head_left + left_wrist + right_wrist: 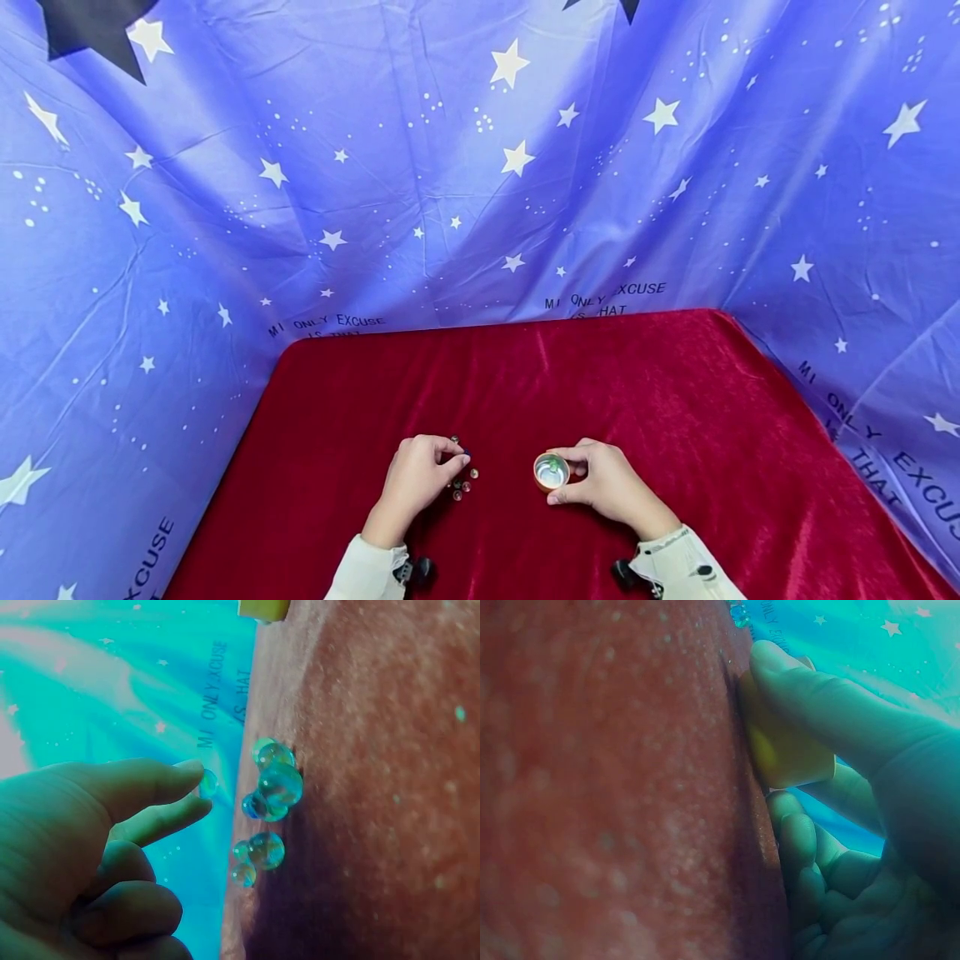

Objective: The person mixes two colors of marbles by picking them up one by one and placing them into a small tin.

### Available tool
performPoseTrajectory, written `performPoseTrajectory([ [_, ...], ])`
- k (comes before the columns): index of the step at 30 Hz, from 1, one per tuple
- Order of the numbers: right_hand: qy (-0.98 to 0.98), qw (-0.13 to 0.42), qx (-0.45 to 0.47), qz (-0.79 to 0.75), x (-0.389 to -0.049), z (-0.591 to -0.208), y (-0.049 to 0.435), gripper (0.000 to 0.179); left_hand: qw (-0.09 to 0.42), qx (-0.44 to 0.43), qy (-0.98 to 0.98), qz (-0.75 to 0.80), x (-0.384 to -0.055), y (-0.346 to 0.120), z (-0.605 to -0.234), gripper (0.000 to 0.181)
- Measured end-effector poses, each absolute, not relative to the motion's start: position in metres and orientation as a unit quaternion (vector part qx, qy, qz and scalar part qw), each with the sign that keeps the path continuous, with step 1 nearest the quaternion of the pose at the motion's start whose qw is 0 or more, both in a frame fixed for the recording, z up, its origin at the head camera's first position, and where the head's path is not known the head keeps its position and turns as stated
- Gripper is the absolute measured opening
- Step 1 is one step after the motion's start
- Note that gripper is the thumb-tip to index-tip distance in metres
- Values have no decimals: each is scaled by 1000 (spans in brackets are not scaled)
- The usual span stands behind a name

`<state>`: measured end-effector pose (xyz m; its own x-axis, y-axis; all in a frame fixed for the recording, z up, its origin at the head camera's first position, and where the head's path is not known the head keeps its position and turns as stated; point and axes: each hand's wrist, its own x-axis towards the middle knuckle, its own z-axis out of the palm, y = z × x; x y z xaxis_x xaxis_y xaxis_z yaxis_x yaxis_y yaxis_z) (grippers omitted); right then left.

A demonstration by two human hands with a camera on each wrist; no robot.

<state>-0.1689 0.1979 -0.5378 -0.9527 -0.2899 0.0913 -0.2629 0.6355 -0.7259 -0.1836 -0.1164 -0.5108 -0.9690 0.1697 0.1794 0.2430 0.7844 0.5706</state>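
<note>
Orange cup, right hand gripping it, left hand pinching marble

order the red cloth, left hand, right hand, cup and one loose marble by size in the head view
1. Red cloth
2. Left hand and right hand: too alike to rank
3. Cup
4. Loose marble

Kinda wrinkly blue-purple curtain with white stars running along the far, left and right edges of a red velvety table, black lettering down low.
</note>
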Motion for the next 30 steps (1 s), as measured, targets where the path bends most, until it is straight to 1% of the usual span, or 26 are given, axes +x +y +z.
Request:
performPoseTrajectory([
  [14, 902, 15, -160, -401, -171, -537, 195, 56, 70, -119, -939, -316, -185, -108, -504, 5],
  [26, 906, 19, -148, -396, -168, -536, 198, 57, 37, -142, -924, -353, -184, -89, -501, 7],
  [30, 907, 14, -153, -392, -169, -536, 197, 57, 53, -146, -929, -336, -184, -84, -501, 7],
])
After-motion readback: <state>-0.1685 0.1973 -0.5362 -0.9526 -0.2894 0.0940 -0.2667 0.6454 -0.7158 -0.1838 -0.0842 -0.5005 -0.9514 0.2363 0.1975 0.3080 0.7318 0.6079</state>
